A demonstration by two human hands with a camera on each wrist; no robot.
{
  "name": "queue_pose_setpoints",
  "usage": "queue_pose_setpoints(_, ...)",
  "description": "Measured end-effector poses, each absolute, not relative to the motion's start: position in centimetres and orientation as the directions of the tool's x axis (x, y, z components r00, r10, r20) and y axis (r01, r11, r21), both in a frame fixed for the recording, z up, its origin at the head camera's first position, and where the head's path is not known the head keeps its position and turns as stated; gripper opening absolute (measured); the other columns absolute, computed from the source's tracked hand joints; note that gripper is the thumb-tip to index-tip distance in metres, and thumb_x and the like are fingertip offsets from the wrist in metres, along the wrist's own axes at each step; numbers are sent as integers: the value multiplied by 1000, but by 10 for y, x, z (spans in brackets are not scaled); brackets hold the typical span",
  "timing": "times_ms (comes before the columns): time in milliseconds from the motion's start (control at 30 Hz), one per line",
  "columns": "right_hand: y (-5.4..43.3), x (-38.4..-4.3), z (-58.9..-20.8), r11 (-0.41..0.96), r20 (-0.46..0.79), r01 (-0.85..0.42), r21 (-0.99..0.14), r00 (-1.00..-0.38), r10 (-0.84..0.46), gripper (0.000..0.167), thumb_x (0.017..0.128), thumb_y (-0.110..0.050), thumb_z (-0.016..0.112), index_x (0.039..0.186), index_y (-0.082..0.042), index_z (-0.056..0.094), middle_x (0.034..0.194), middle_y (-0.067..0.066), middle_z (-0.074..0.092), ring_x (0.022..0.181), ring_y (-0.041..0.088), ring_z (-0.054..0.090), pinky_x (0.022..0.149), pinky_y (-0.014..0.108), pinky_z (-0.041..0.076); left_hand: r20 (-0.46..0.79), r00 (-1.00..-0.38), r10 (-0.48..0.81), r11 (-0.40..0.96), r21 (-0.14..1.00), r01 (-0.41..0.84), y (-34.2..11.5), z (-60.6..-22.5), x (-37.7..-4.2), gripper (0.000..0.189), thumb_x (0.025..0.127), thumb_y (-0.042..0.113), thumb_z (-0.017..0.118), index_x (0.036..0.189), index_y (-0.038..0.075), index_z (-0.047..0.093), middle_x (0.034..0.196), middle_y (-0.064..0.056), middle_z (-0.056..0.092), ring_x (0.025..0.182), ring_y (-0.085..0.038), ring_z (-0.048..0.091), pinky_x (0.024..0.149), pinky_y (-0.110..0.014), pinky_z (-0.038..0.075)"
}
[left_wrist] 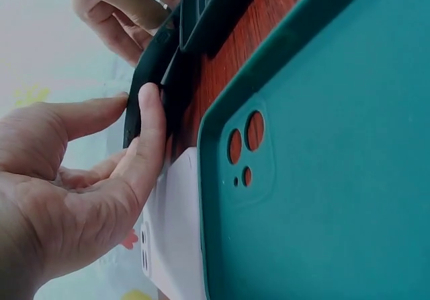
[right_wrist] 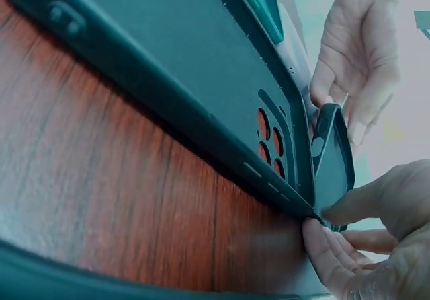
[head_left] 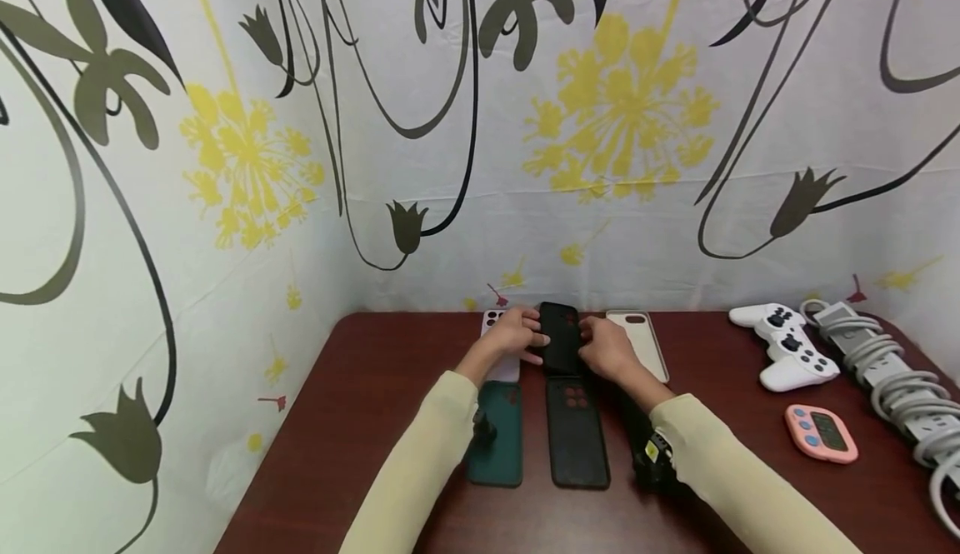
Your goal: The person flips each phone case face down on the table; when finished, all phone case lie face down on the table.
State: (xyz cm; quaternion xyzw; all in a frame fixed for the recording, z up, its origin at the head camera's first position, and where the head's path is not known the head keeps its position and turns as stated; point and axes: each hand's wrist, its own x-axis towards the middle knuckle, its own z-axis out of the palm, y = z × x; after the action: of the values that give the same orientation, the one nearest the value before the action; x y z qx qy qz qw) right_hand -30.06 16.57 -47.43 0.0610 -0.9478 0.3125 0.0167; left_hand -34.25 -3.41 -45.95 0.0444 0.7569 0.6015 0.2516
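At the back of the table, a black phone case (head_left: 559,339) is held between both hands and looks slightly tilted. My left hand (head_left: 516,336) pinches its left edge between thumb and fingers, also plain in the left wrist view, where that black case (left_wrist: 143,88) is seen edge-on. On the opposite edge, my right hand (head_left: 606,348) pinches it with thumb and fingertips. Another black phone case (head_left: 576,446) lies just in front, its camera holes toward the back. A teal phone case (head_left: 501,446) lies to its left. Behind the teal one, a pale lilac case (head_left: 509,370) is partly covered by my left hand.
Right of my right hand lies an off-white phone case (head_left: 649,346). Farther right are a white game controller (head_left: 787,347), a pink timer (head_left: 821,433) and a power strip (head_left: 885,371) wrapped in grey cable. A patterned cloth wall (head_left: 480,162) borders the table's back edge.
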Motion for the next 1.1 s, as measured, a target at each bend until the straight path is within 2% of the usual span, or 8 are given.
queue_pose_setpoints(67, 164, -301, -476, 790, 71, -119, -601, -993, -96, 43, 93, -5, 66, 134, 10, 65, 119, 26, 75, 109, 42, 70, 92, 54, 58, -321, -867, 382, 267, 936, -229, -38, -462, -342, 67, 101, -5, 64, 161, 0, 36, 161, -25, 44, 135, -41, 61, 88, -47, 67)
queue_pose_setpoints(233, 162, -301, -477, 747, 36, -73, -660, -997, -66, 39, 103, -10, 54, 136, 8, 65, 109, 25, 77, 76, 26, 73, 67, 38, 57, -309, -864, 398, 229, 945, -233, -44, -465, -340, 68, 100, -8, 64, 161, 2, 36, 162, -24, 43, 134, -42, 61, 89, -49, 66)
queue_pose_setpoints(333, 161, -300, -475, 701, -34, -18, -713, -998, -60, 42, 107, -16, 54, 141, 7, 61, 113, 26, 75, 64, 17, 71, 61, 31, 56, -292, -867, 404, 216, 951, -220, -47, -466, -337, 68, 100, -8, 65, 161, 3, 37, 161, -23, 43, 132, -41, 62, 87, -48, 67)
queue_pose_setpoints(433, 160, -301, -472, 664, -85, 20, -747, -994, -66, 46, 109, -24, 55, 143, 7, 59, 120, 27, 72, 66, 15, 73, 63, 31, 60, -272, -873, 405, 206, 957, -203, -50, -466, -335, 68, 100, -6, 66, 161, 5, 39, 161, -21, 44, 131, -41, 62, 85, -48, 67)
queue_pose_setpoints(600, 160, -306, -469, 605, -123, 55, -794, -990, -72, 50, 111, -34, 53, 139, 7, 62, 104, 23, 73, 76, 22, 76, 66, 36, 66, -257, -872, 416, 165, 965, -205, -52, -462, -334, 69, 100, -5, 66, 161, 10, 39, 164, -18, 41, 139, -44, 56, 81, -50, 68)
queue_pose_setpoints(667, 159, -307, -468, 599, -138, 66, -798, -988, -75, 55, 110, -41, 54, 138, 6, 63, 104, 22, 73, 82, 23, 75, 68, 36, 66, -262, -867, 424, 141, 965, -222, -53, -462, -334, 69, 100, -4, 66, 161, 12, 39, 166, -17, 39, 144, -44, 51, 79, -52, 68)
queue_pose_setpoints(867, 156, -308, -465, 545, -198, 113, -831, -975, -100, 78, 105, -60, 55, 146, 6, 56, 126, 27, 69, 98, 28, 76, 74, 37, 67, -259, -858, 443, 88, 965, -246, -55, -462, -336, 66, 102, 0, 67, 160, 16, 40, 167, -14, 38, 152, -42, 43, 79, -54, 67)
queue_pose_setpoints(1100, 152, -308, -462, 455, -256, 173, -873, -958, -126, 93, 103, -67, 55, 154, 10, 44, 138, 31, 62, 112, 35, 74, 77, 39, 68, -238, -858, 456, 110, 971, -211, -57, -460, -335, 65, 103, 7, 68, 160, 21, 42, 168, -13, 39, 151, -40, 44, 85, -53, 67)
